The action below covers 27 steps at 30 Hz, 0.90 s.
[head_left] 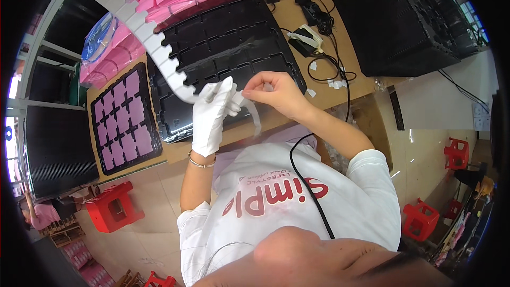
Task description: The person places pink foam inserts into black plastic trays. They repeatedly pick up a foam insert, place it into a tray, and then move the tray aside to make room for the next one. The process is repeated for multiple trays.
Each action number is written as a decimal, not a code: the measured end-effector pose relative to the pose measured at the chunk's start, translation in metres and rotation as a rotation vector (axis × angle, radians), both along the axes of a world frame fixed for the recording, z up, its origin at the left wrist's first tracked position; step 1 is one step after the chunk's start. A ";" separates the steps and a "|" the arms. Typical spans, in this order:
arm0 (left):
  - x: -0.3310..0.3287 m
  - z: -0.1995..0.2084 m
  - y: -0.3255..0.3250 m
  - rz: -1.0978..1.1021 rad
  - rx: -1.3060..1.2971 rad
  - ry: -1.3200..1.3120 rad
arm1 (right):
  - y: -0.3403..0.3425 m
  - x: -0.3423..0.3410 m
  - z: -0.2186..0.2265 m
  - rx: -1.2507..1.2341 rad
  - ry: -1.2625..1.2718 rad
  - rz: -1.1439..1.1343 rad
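Head cam: bare R hand (277,94) pinches thin translucent white film strip (256,119) by near edge of black moulded plastic tray (226,29). White-gloved L hand (211,114) curls at lower end of long white notched strip (159,56); can't tell if it's gripping. Risk: uneven pull could tear film, or loose end could snag.

Head camera, fisheye, left of worn pair. Station: high over near side of tray (218,37). Facing: steeply down, upright. Range: close; left hand (208,122), right hand (281,95) over tray's near part. Coverage: wide, from stack (390,26) right of tray to shirt (289,194) and face (287,250) on tray's near side; face nearest lens. Straight edges bowed, rim dark.
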<state>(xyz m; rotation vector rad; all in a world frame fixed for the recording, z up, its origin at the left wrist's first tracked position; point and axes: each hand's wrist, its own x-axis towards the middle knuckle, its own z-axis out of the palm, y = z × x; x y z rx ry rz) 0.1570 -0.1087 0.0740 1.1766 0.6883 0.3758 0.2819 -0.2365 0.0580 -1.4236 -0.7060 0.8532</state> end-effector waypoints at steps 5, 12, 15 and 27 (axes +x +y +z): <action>0.001 0.001 -0.015 0.039 0.079 -0.022 | -0.015 -0.010 0.004 -0.022 -0.192 -0.081; -0.001 -0.013 -0.018 0.069 0.078 -0.051 | -0.029 -0.011 -0.008 0.354 -0.890 -0.133; -0.004 -0.007 -0.016 0.085 0.140 -0.002 | -0.045 0.024 0.012 0.083 -0.651 -0.057; -0.006 -0.002 -0.013 -0.021 0.148 0.073 | -0.032 0.088 -0.021 -0.287 -0.931 -0.022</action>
